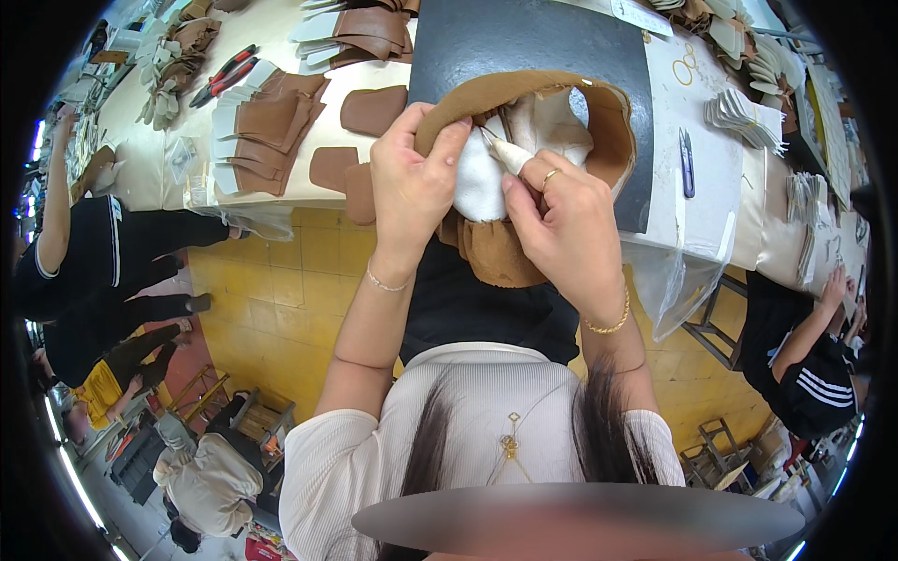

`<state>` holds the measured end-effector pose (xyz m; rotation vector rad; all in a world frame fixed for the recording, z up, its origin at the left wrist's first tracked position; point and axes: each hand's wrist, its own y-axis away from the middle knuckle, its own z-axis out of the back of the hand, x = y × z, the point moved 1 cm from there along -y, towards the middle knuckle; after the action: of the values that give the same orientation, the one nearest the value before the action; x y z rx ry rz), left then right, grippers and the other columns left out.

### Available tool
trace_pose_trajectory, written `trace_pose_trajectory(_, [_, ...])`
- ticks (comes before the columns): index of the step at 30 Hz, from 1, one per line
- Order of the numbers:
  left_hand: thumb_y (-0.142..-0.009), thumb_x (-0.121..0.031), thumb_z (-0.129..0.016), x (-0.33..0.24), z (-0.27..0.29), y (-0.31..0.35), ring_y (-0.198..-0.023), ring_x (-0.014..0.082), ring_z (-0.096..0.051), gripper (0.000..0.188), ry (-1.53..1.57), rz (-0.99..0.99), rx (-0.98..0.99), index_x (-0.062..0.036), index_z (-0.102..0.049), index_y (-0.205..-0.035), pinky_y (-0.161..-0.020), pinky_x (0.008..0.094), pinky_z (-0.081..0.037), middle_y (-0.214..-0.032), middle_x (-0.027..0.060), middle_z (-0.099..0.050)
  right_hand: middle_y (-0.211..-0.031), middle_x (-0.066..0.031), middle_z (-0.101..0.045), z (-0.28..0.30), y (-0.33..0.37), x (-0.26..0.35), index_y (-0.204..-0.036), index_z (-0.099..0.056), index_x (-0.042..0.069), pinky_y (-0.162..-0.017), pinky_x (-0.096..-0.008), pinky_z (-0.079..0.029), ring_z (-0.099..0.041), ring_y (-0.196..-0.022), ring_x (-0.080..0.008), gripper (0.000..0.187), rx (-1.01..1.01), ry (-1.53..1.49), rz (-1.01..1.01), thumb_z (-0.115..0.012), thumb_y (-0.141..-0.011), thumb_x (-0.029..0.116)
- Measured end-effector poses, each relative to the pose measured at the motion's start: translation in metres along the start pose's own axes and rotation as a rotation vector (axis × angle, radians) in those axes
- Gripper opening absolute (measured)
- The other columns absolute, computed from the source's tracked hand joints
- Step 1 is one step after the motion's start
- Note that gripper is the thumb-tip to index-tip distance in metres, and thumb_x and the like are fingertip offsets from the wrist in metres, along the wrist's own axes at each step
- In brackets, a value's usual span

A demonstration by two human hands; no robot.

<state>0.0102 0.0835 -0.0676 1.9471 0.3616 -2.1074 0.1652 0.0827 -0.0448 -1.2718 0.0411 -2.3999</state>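
My left hand point(412, 178) is closed, thumb and fingers pinching the rim of a brown suede-like piece point(524, 86) that curves round like an open bag. White lining point(482, 182) shows inside it, and a gathered brown flap hangs below. In my closed right hand point(572, 224) is a thin pointed metal tool with a white wrapped handle point(510, 155). The tool's tip reaches to the lining beside my left fingertips. Whether it touches the material, I cannot tell. Both hands are above the near edge of a dark mat point(449, 47).
Left of the mat lie stacked brown leather pieces point(271, 126), loose panels point(374, 110) and red-and-black-handled pliers point(224, 75). On the right are a blue cutter knife point(687, 164), yellow rings point(686, 67) and pale stacked pieces point(744, 122). Plastic sheeting point(669, 280) hangs off the table. Other people work at both sides.
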Motion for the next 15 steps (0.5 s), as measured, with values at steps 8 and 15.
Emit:
trace_pose_trajectory(8, [-0.087, -0.008, -0.068, -0.003, 0.001, 0.008, -0.066, 0.0073, -0.055, 0.012, -0.173, -0.008, -0.033, 0.0023, -0.063, -0.088, -0.059, 0.0244, -0.044, -0.072, 0.0041, -0.063, -0.07, -0.0123, -0.051, -0.009, 0.009, -0.002, -0.086, -0.064, -0.002, -0.053, -0.0368, -0.042, -0.053, -0.057, -0.0278, 0.004, -0.093, 0.004, 0.039, -0.066, -0.084, 0.001])
trace_pose_trajectory(15, [-0.085, 0.002, -0.068, -0.024, 0.0, 0.028, -0.09, 0.0105, -0.062, 0.016, -0.175, -0.44, 0.009, 0.0021, -0.065, -0.1, -0.08, 0.0244, -0.05, -0.097, 0.0069, -0.069, -0.076, -0.0109, -0.054, -0.011, 0.02, -0.005, -0.102, -0.068, -0.001, -0.051, -0.037, -0.046, -0.057, -0.058, -0.0282, 0.02, -0.24, -0.085, 0.18, -0.068, -0.082, -0.002])
